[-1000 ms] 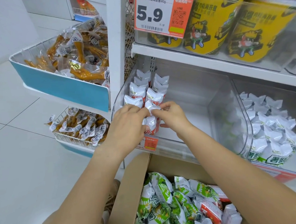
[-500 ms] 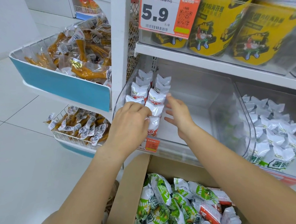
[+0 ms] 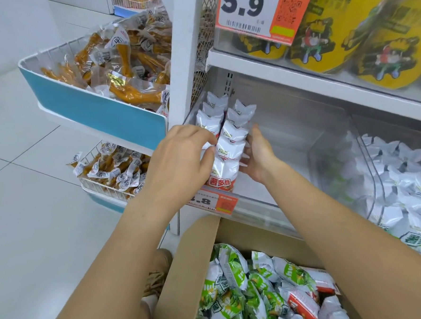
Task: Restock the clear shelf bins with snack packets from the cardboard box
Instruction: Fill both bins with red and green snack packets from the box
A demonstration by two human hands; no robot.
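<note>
I see left hand point(image 3: 180, 158) grip pinching packet row point(image 3: 224, 143) in clear bin point(image 3: 289, 139); right hand point(image 3: 259, 156) flat, fingers apart, seemingly bracing row.

A white and orange price tag point(image 3: 262, 10) on the upper shelf edge reads "5.9", with a barcode beneath and a QR code at its right. A lower price tag point(image 3: 213, 201) on the clear bin's front shows ".8"; its first digit is hidden by the left hand point(image 3: 180, 158). The front snack packet point(image 3: 224, 175) bears red Chinese characters "薯多脆".
</note>
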